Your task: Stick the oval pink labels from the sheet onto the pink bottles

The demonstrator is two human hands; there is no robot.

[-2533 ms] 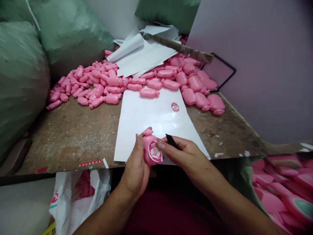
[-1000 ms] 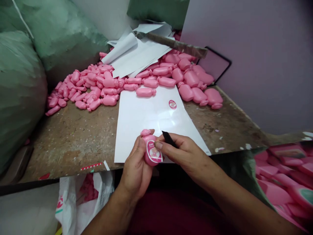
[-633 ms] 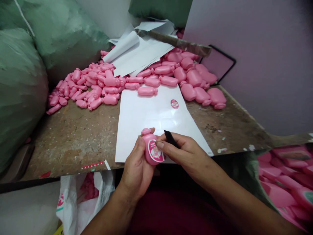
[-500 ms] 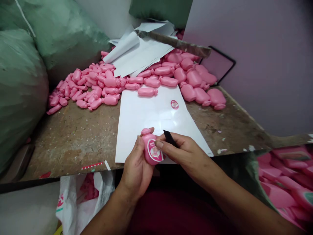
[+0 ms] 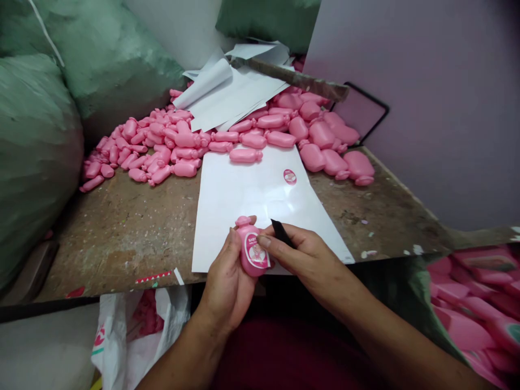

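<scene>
A small pink plastic bottle (image 5: 244, 234) is gripped in my left hand (image 5: 226, 290), neck pointing away from me and front face up. On its front is an oval pink-and-white label (image 5: 255, 257) that reads "BABY"; the label's right edge is partly covered. My right hand (image 5: 311, 252) holds a thin black blade-like strip (image 5: 281, 232) in its fingers, while its thumb presses on the label's upper right. Beneath both hands lies a glossy white backing sheet (image 5: 231, 200), with one oval sticker (image 5: 290, 176) on its right side.
Pink bottles (image 5: 158, 143) are heaped at the back, under loose white paper sheets (image 5: 227, 95) and a wooden bar (image 5: 296, 78). Large green sacks (image 5: 36, 146) stand at left. An open white bag (image 5: 109, 325) sits below the table edge; more pink bottles (image 5: 467, 319) fill a sack at lower right.
The view has shifted slightly, so everything sits a little lower. Both hands keep nearly the same pose, the right thumb still on the label.
</scene>
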